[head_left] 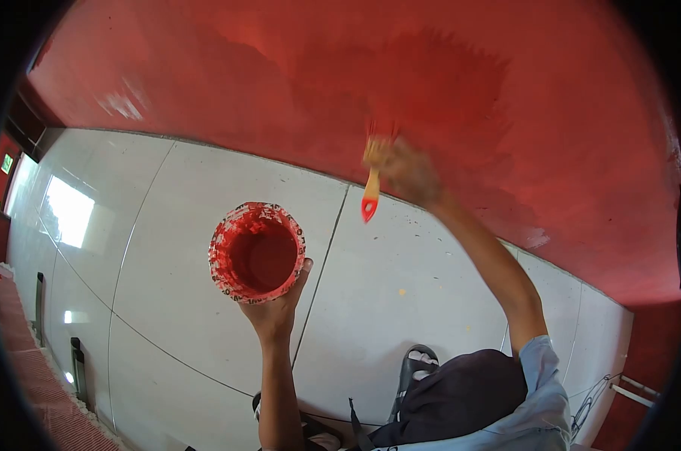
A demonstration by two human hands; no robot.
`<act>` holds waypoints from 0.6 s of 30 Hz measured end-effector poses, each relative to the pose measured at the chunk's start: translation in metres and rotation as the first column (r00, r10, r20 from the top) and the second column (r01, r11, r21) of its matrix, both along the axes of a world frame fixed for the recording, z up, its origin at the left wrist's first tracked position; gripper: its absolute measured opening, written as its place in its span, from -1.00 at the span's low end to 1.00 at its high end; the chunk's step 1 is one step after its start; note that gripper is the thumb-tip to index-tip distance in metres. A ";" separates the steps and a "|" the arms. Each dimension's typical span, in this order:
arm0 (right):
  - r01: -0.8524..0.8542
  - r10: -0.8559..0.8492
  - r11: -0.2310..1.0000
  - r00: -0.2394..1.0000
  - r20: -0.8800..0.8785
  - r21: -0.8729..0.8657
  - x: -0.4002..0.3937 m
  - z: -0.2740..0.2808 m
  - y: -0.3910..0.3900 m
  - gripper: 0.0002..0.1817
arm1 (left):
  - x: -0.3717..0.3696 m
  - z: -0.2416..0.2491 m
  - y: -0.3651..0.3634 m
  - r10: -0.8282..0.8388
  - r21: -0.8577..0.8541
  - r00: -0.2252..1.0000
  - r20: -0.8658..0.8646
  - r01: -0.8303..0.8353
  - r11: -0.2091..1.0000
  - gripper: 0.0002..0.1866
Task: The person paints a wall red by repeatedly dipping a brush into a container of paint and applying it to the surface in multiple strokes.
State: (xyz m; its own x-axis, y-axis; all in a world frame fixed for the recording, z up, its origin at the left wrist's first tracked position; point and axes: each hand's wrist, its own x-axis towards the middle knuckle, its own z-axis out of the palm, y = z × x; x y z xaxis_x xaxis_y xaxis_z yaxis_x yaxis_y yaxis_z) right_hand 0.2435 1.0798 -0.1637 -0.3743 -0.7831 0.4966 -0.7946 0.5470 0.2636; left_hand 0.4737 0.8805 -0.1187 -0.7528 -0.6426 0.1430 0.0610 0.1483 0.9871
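My left hand (279, 310) is wrapped round the lower side of a paint bucket (218, 259), its thumb near the rim. Red paint (264, 258) lies inside, and smears of it cover the bucket's rim and inner wall. In my right hand (409, 174), closed and slightly blurred, is a paintbrush (372, 184) with a yellow handle tipped in red. Its bristles point up at the red wall (318, 113), overlapping it in this view. A darker, wet-looking patch of paint (445, 79) spreads on the wall above the brush.
White floor tiles (175, 301) run along the wall's base, with small paint specks on them. My sandalled foot (415, 368) is at the bottom. A red cloth (40, 376) hangs at the left edge, beside dark metal legs (79, 372). Coiled wire (590, 406) lies at lower right.
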 end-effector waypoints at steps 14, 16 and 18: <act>-0.111 0.001 0.926 0.957 -0.292 -0.362 -0.009 0.114 0.038 -0.68 | -0.015 -0.008 0.021 -0.033 -0.013 0.999 -0.040 0.033 0.999 -0.45; -0.021 0.009 0.990 0.997 -0.079 -0.143 0.003 0.040 0.045 -0.69 | -0.018 -0.008 0.025 -0.052 -0.022 0.997 -0.051 0.051 0.998 -0.44; -0.047 0.046 0.999 0.999 0.028 0.008 0.014 0.006 0.048 -0.71 | -0.019 -0.007 0.029 -0.089 -0.007 0.996 -0.031 0.089 0.996 -0.43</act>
State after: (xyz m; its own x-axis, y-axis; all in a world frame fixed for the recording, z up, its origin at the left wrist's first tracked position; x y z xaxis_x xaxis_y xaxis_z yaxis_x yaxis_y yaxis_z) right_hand 0.2571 1.1275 -0.1573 -0.3510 -0.8040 0.4799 -0.8263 0.5071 0.2452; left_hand 0.4543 0.9100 -0.1254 -0.8020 -0.5723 0.1709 0.1050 0.1466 0.9836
